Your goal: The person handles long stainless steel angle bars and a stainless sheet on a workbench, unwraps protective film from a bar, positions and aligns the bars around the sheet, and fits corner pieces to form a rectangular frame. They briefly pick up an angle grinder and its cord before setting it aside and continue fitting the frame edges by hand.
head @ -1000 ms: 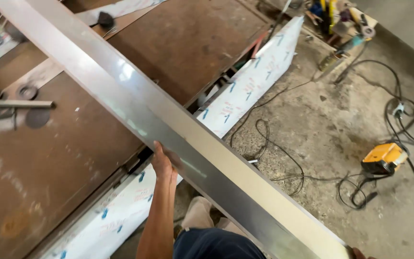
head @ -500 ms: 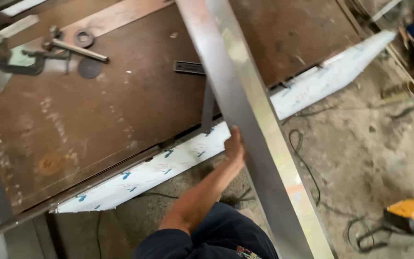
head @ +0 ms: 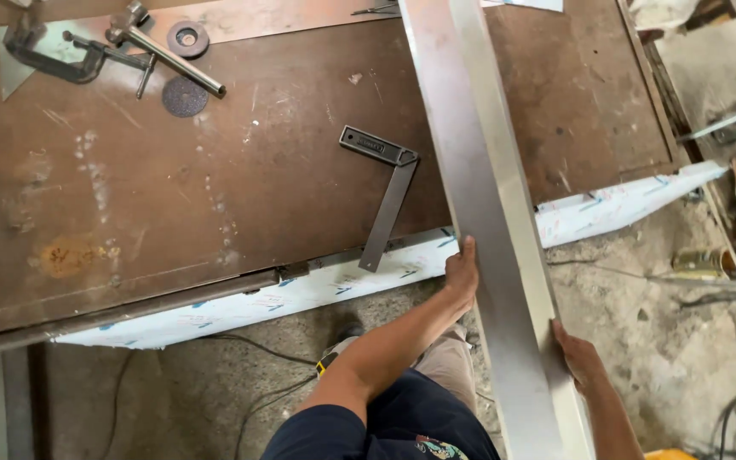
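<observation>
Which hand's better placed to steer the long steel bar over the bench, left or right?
Left, probably. The left hand grips the steel bar higher up, beside the workbench edge; the right hand holds it lower, out over the floor.

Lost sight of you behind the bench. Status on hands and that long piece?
Left hand grips long steel section on its left edge; right hand holds its right edge. Section lies across rusty steel worktable. Try square rests just left of it, apart.

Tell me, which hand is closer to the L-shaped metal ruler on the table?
Left. The left hand grips the near edge of the long metal bar, just right of the L-shaped ruler. The right hand holds the bar's other side, lower down and farther away.
</observation>
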